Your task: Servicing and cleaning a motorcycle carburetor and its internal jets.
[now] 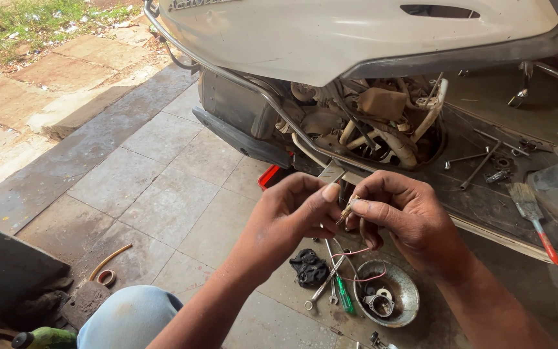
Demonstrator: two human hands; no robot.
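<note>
Hands pinching a small wire end (345, 211): left hand (292, 216) and right hand (402, 223) both gripping it above the metal bowl (400, 292) on the floor; loosening fingers risk dropping it.

A grey tiled floor (156, 194) is carrying everything here. A round metal dish (403, 294) is lying on it, with spanners (323, 287) and a green-handled screwdriver (345, 302) resting just beside it. A crumpled black cloth (309, 267) is sitting near the spanners, and a tape roll (105, 278) is lying well apart.
</note>
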